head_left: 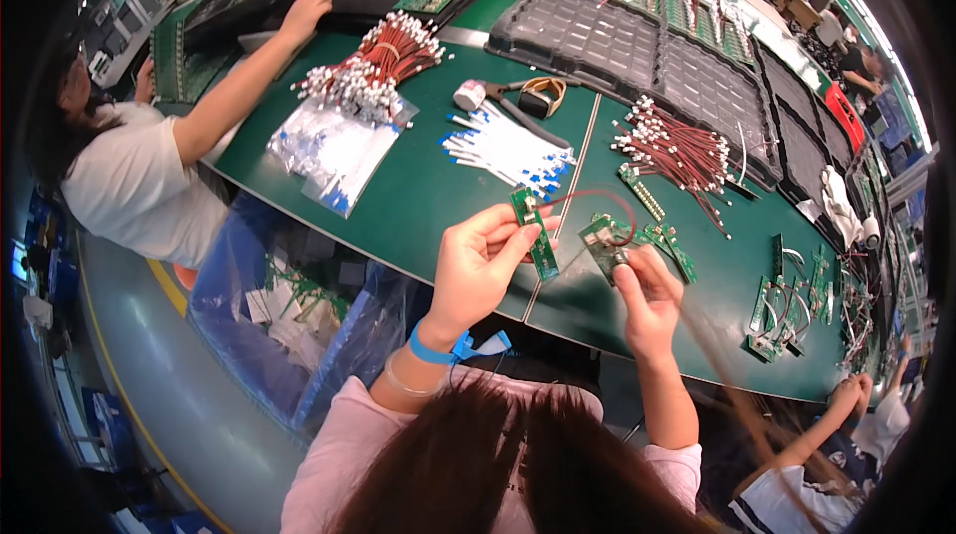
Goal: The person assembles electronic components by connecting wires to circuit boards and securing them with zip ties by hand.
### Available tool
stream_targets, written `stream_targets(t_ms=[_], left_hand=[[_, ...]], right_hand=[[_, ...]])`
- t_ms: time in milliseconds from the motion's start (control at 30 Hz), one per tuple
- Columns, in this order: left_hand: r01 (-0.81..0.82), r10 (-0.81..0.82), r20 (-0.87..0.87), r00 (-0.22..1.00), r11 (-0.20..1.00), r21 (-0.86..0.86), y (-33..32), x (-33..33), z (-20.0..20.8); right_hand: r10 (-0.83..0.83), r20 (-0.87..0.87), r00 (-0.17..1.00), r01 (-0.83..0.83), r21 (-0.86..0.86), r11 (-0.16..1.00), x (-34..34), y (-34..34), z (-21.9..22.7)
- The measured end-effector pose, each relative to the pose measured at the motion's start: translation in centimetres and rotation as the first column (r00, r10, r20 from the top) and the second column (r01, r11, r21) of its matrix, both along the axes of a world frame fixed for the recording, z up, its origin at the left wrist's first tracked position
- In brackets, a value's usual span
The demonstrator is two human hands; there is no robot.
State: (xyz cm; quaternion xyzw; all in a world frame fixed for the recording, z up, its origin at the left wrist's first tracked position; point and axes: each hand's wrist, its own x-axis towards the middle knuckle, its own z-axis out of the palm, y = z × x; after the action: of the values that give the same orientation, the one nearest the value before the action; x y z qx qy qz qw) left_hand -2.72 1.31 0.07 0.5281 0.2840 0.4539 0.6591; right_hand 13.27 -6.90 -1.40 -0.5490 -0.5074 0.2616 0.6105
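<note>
My left hand [481, 265] pinches a narrow green circuit board [545, 257], tilted above the near edge of the table. In my right hand [649, 300] is a second, wider green circuit board [601, 241], gripped by its lower end. A thin dark red cable [604, 195] arcs between the two boards. Just beyond the right hand, more small green boards [672, 251] lie on the table. Farther off rest a heap of red cables with white connectors [680, 158] and a fan of white strips with blue ends [508, 149].
Black compartment trays [617, 48] line the far side. A tied red cable bundle [383, 58] and a clear plastic bag [334, 151] lie left, beside a co-worker's arm [244, 86]. Wired boards [782, 310] lie right. A blue-lined bin [239, 320] stands below the table's left edge.
</note>
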Motion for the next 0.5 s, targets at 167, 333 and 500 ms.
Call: stream_targets(t_ms=[167, 333, 500], left_hand=[[0.002, -0.001, -0.043, 0.999, 1.000, 0.012, 1.0, 0.6, 0.1], [0.064, -0.065, 0.038, 0.997, 0.998, 0.014, 0.5, 1.2, 0.1], [-0.029, 0.025, 0.126, 0.992, 0.999, 0.028, 0.6, 1.7, 0.6]], right_hand=[[-0.133, 0.344, 0.929, 0.130, 0.030, 0.991, -0.1, 1.2, -0.1], [-0.158, 0.269, 0.950, 0.157, 0.028, 0.987, -0.7, 1.1, -0.2], [-0.182, 0.252, 0.950, 0.201, -0.049, 0.978, -0.3, 0.7, 0.4]])
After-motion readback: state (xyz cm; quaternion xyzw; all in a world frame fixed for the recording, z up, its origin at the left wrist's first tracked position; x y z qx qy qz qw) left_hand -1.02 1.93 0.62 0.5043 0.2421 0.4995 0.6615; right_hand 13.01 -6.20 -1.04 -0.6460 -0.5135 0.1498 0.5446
